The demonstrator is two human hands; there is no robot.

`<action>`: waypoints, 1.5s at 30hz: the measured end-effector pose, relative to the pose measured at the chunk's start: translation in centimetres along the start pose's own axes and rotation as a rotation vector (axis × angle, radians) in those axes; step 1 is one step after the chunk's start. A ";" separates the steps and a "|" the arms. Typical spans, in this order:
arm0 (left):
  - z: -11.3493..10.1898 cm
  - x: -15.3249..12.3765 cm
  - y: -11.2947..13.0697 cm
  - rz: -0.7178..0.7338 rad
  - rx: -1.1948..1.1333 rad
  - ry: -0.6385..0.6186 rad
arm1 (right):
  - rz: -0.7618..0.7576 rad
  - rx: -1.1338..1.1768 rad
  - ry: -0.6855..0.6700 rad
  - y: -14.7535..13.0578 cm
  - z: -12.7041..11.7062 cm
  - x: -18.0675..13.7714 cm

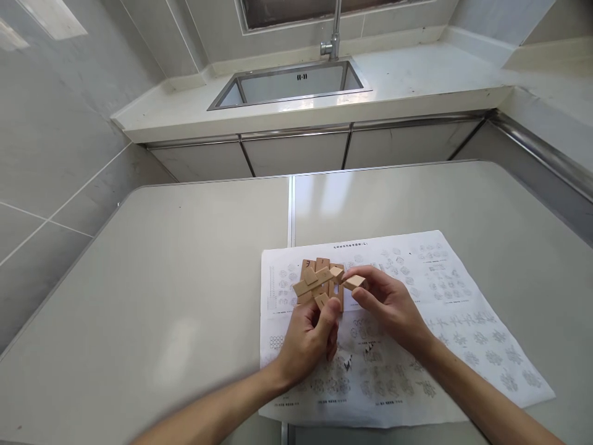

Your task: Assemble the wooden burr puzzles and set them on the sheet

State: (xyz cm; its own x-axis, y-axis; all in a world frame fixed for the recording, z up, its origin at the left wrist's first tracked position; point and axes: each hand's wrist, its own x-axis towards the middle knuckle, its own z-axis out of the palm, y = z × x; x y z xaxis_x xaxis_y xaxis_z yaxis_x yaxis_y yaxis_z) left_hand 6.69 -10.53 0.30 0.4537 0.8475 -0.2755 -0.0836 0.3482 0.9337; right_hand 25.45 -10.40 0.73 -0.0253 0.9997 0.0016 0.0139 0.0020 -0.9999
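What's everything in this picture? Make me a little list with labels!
left hand: left hand holds wooden puzzle from below
right hand: right hand pinches loose wooden piece beside the puzzle
under hands: instruction sheet printed with diagrams
surface: grey table
behind: steel sink with faucet

A printed heading is seen at the top of the instruction sheet — its characters are too small to be read. Rows of small diagrams with captions are printed below — none legible. No other text is found.
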 end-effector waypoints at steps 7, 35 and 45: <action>0.4 -0.4 0.6 0.071 0.254 0.061 | 0.006 -0.015 -0.090 0.3 0.0 -0.5; 0.8 -0.6 1.0 0.195 0.437 0.011 | -0.390 -0.287 0.067 -0.1 1.3 -1.6; 0.8 -0.7 1.0 0.222 0.482 0.006 | -0.458 -0.357 -0.007 0.0 1.0 -1.6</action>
State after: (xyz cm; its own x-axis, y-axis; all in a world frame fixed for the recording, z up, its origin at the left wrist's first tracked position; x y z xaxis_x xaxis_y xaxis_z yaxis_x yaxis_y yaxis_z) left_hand 7.02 -11.10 1.65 0.4661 0.8827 -0.0594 0.2413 -0.0623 0.9685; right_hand 24.54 -12.00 0.76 -0.1152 0.8945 0.4319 0.3359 0.4443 -0.8306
